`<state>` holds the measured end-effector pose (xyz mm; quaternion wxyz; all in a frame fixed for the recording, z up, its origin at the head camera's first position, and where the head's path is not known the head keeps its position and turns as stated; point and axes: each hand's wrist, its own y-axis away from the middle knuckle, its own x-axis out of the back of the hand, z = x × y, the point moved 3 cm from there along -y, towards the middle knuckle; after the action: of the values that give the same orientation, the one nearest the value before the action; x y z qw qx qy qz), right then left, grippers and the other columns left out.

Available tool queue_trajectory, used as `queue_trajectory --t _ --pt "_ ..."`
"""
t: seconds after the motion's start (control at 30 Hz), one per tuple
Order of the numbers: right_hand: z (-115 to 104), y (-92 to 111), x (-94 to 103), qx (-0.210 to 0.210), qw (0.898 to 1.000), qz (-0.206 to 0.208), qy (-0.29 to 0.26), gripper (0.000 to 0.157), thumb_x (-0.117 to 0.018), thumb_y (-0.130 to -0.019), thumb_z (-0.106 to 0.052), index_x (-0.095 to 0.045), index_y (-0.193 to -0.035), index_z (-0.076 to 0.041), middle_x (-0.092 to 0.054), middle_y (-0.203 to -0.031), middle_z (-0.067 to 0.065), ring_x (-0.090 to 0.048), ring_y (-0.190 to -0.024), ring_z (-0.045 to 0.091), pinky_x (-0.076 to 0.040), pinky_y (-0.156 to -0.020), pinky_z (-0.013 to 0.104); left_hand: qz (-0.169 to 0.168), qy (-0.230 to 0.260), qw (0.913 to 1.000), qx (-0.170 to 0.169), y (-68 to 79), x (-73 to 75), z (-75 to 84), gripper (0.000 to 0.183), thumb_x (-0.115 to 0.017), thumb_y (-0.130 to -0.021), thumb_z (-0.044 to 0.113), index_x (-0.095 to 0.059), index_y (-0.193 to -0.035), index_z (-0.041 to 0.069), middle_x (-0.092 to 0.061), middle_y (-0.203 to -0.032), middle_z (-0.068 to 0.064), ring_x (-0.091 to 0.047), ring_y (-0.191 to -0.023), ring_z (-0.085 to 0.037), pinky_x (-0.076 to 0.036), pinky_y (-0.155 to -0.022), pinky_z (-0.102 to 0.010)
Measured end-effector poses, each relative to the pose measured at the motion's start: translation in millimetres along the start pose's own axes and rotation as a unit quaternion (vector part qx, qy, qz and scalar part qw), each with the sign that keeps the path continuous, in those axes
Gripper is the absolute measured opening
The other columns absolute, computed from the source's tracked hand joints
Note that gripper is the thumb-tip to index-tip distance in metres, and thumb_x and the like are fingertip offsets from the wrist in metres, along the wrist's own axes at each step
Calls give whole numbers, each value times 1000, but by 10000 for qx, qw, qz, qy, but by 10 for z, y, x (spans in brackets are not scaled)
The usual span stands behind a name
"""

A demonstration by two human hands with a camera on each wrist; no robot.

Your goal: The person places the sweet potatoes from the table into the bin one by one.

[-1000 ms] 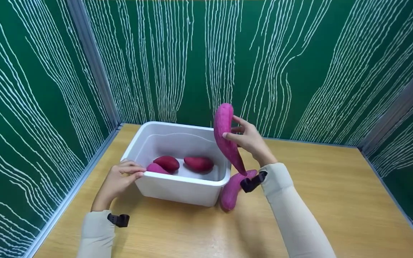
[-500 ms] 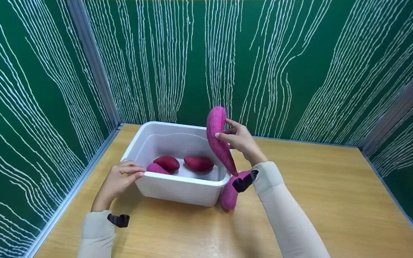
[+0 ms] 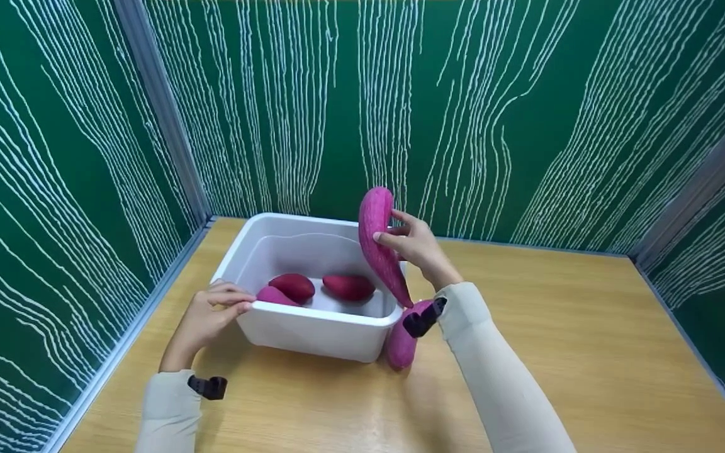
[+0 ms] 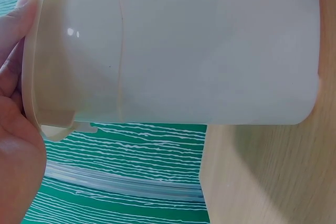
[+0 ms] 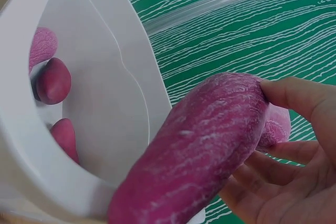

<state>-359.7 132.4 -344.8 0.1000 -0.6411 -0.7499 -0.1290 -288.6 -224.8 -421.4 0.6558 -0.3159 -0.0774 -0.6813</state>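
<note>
My right hand (image 3: pixel 422 248) grips a long, curved, magenta sweet potato (image 3: pixel 375 229) between thumb and fingers. It hangs steeply tilted over the right rim of a white plastic bin (image 3: pixel 318 318), its narrow end pointing down. My left hand (image 3: pixel 214 311) pinches the bin's front left rim, and the left wrist view shows the fingers (image 4: pixel 10 30) along that edge. Inside the bin lie two dark red sweet potatoes, one on the left (image 3: pixel 293 287) and one on the right (image 3: pixel 348 287), plus a pinker one (image 3: pixel 274 296) partly hidden by the front wall.
Another pink sweet potato (image 3: pixel 402 346) lies on the wooden table (image 3: pixel 576 352) against the bin's right side, partly hidden by the right wrist camera (image 3: pixel 425 318). Green panels (image 3: pixel 312 113) with white wavy lines enclose the table at the back and sides.
My right hand has shifted left and slightly down with the sweet potato, bringing it closer over the bin's right rim. My left hand and the bin have stayed put.
</note>
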Motion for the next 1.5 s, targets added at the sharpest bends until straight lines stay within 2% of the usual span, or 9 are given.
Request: queue_trajectory --t 0.13,0.57,0.67,0.8,0.9,1.23,1.37,1.5 --pt "-3 -10 -11 31 10000 10 -25 75 -69 -89 -26 -29 -151 -16 -56 -131 16 -57 -116 29 -52 -93 43 -30 16 10000 44 -11 -2 -5 15 -74 -83 15 -78 -97 12 -70 -102 -6 -54 -102 -18 -44 -97 -46" --pt "-37 -16 -91 131 9998 108 -107 75 -69 -89 -27 -29 -151 -17 -56 -129 14 -57 -115 27 -53 -90 41 -23 65 9999 88 -3 -4 -5 14 -74 -83 13 -77 -96 11 -69 -104 -8 -55 -104 -21 -43 -100 -52" --pt "-54 -12 -111 205 9996 32 -190 74 -67 -90 -23 -28 -151 -13 -56 -130 17 -58 -116 29 -52 -92 43 -15 -3 10000 67 -3 -7 -4 14 -74 -83 14 -78 -97 12 -69 -103 -6 -55 -102 -19 -47 -97 -46" --pt "-70 -3 -112 318 9994 43 -146 72 -66 -91 -19 -28 -151 -9 -56 -132 18 -59 -117 30 -51 -93 45 77 -11 9999 -116 -3 -9 3 13 -75 -82 13 -78 -95 11 -70 -99 -6 -56 -96 -11 -47 -88 -29" --pt "-73 10 -102 372 9993 69 11 71 -66 -91 -20 -29 -150 -9 -56 -132 17 -59 -117 30 -52 -92 45 124 36 9998 -175 -2 -7 -5 13 -75 -81 12 -78 -93 10 -71 -98 -5 -56 -93 -7 -45 -84 -22" --pt "3 45 -65 385 9991 5 164 65 -66 -91 -24 -36 -148 -11 -58 -127 17 -60 -113 36 -53 -90 44 44 79 9999 -53 1 -1 -7 12 -74 -83 13 -78 -94 12 -71 -99 -3 -56 -94 -8 -45 -86 -24" --pt "27 63 -44 367 9991 38 216 64 -65 -92 -26 -37 -147 -12 -59 -128 15 -61 -111 32 -53 -89 42 35 56 10000 -25 -5 -7 -12 13 -75 -82 12 -78 -95 11 -70 -99 -4 -56 -95 -9 -45 -86 -25" --pt "40 78 -31 353 9989 55 288 64 -66 -91 -29 -38 -147 -13 -59 -127 14 -61 -111 29 -54 -88 40 12 75 9999 75 -9 -11 -31 14 -74 -83 13 -78 -96 11 -70 -100 -5 -55 -97 -12 -45 -90 -31"
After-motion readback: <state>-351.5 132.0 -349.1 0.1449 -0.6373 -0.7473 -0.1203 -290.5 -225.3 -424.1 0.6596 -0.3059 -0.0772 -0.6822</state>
